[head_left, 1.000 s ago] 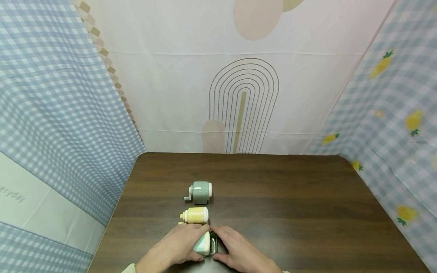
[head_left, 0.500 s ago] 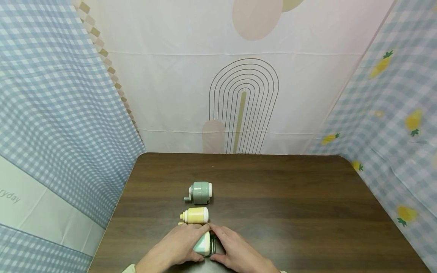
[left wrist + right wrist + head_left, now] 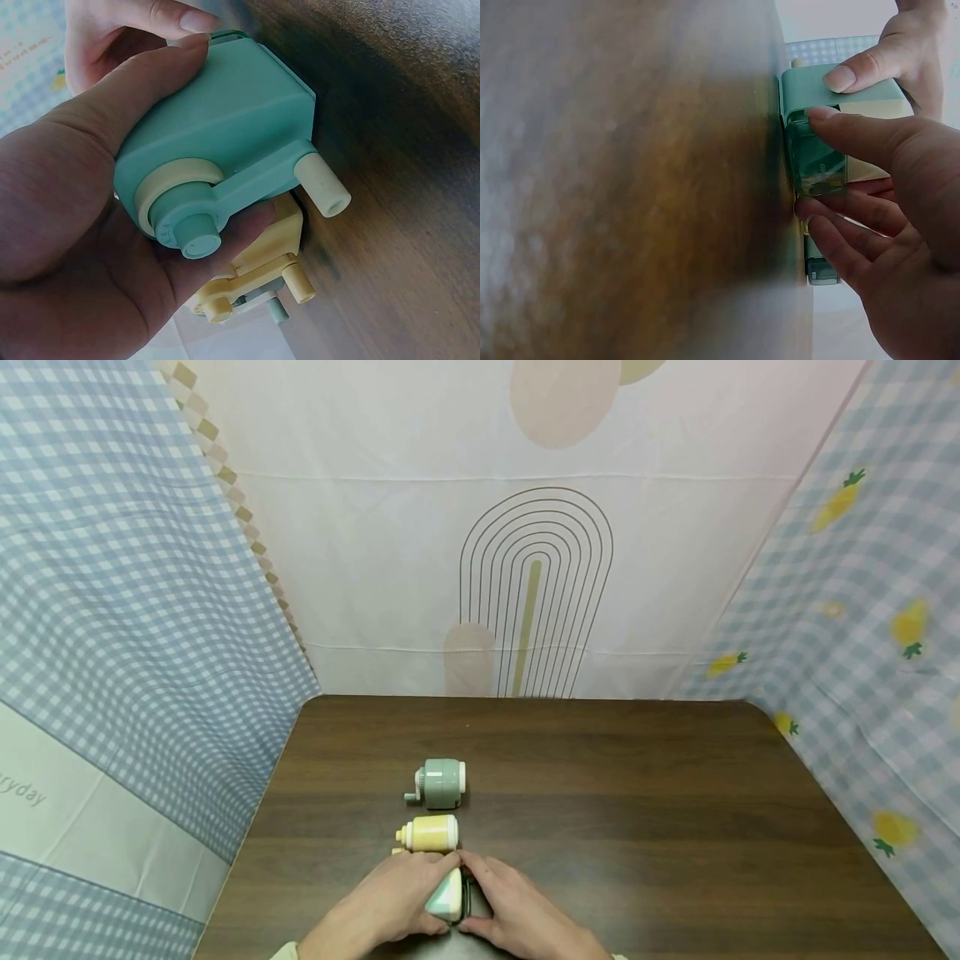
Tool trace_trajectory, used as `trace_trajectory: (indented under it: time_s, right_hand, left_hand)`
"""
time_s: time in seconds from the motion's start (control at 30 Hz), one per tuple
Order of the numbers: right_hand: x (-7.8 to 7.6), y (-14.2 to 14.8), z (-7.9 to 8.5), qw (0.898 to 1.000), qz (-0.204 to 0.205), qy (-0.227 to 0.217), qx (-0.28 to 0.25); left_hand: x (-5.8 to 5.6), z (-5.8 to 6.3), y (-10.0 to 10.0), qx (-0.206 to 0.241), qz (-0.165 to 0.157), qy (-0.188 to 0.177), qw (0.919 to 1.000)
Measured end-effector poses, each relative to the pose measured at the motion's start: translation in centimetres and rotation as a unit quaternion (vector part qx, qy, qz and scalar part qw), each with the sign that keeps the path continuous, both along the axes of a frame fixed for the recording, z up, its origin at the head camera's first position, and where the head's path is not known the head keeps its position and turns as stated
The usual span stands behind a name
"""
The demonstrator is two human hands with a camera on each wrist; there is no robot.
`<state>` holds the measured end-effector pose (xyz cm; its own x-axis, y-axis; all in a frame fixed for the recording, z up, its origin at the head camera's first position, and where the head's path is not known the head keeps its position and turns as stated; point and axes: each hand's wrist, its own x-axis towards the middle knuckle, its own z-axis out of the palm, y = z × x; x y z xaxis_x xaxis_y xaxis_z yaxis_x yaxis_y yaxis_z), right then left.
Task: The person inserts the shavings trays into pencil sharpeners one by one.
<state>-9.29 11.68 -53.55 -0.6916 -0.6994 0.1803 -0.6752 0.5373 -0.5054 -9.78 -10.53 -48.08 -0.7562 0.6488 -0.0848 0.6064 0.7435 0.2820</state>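
Observation:
A mint-green crank pencil sharpener [image 3: 232, 105] lies on the table, its crank pointing left in the head view. My left hand [image 3: 393, 897] grips its body between thumb and fingers, with the thumb along one side. At the opposite end my right hand [image 3: 521, 910] pinches the see-through dark green shavings drawer [image 3: 814, 154] between thumb and fingers. Most of the drawer sits inside the sharpener, with its outer end at my right fingertips. Just beyond my hands lies a yellow crank pencil sharpener [image 3: 431, 833], partly behind the left hand in the left wrist view.
Farther back on the dark wood table [image 3: 637, 810] lies a grey-green crank sharpener [image 3: 442, 783], its handle to the left. A white patterned cloth [image 3: 375, 568] hangs behind the table, and checked cloths [image 3: 150, 568] hang at both sides.
My right hand has moved slightly left, sliding the drawer farther into the mint-green sharpener. The left hand and the other sharpeners have kept their places.

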Motion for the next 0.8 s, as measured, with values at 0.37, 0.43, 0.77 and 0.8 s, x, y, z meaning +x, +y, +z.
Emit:
trace_trajectory:
  time_s: [0.37, 0.43, 0.77, 0.8]
  right_hand:
    - [0.05, -0.29, -0.03, 1.0, 0.001, 0.001, -0.009]
    - [0.02, -0.35, -0.01, 1.0, 0.0, -0.005, -0.009]
    - [-0.06, -0.68, -0.11, 1.0, -0.004, -0.016, -0.001]
    - [-0.06, -0.7, -0.12, 1.0, -0.005, -0.017, -0.001]
  left_hand:
    - [0.04, 0.02, 0.05, 0.001, 0.003, 0.0, 1.0]
    - [0.07, 0.01, 0.06, 0.0, 0.003, 0.005, 1.0]
    - [0.19, -0.04, 0.05, 0.011, 0.007, 0.009, 0.9999]
    - [0.2, -0.02, 0.06, 0.011, 0.008, 0.01, 0.9999]
